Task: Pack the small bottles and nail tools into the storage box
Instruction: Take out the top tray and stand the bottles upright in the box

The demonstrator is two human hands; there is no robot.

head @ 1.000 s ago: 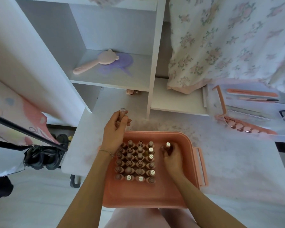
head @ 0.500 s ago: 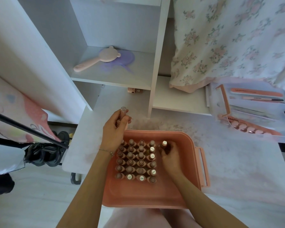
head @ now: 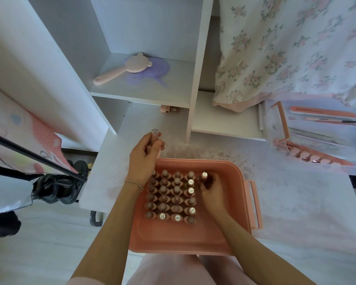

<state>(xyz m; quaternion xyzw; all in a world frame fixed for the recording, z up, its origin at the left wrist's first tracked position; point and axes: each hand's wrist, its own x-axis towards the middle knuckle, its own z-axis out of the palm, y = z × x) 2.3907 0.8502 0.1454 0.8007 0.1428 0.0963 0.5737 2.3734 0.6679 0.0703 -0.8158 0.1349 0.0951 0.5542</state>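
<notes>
Both hands worked over the pink storage box [head: 240,204], which sat at the near edge of the white table [head: 296,192]. Left hand [head: 144,159] hovered above the box's far-left corner, fingers curled around a small bottle [head: 154,138] held roughly upright, its clear cap poking out above the thumb. Right hand [head: 213,191] reached down inside the box, fingertips pinching another bottle [head: 203,176] with a white-dotted cap, just to the right of the far end of the packed rows.

Those rows of nail-polish bottles [head: 171,197] stood upright in a tidy block, four across, filling the left and middle of the box; several caps carried small white stickers. The near strip of the box floor and the strip on its right side were bare pink plastic. A pink handle [head: 255,204] stuck out from the box's right wall.

Far right on the table lay a clear tray [head: 308,145] holding nail tools, among them an orange nail file [head: 323,115] and a row of pale nail tips. One more small bottle [head: 170,109] lay on its side in the low shelf opening beyond the left hand. On the shelf above rested a pink bear-eared hand mirror [head: 123,69] overlapping a purple one. Floral fabric [head: 286,48] hung down at the far right.
</notes>
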